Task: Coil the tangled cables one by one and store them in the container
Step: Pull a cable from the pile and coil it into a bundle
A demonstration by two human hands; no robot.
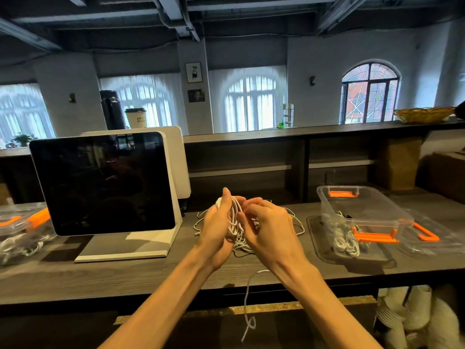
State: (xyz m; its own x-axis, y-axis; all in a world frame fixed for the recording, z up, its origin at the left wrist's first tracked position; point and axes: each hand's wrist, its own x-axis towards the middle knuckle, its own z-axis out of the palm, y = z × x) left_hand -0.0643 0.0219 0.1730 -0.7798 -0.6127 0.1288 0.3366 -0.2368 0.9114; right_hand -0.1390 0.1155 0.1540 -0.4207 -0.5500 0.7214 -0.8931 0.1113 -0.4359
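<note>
Left hand (218, 224) fingers curled round thin white tangled cable bundle (236, 226); right hand (268, 226) fingers pinch strand beside. Light, floppy, snag-prone; grip w/ loops between fingers.

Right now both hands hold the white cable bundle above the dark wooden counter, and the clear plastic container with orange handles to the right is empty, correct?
Not quite. The head view shows the clear plastic container with orange handles already holding coiled white cables. The rest stands: the left hand and right hand hold the white cable bundle.

Two hands (219, 222), two containers (362, 212)
</note>
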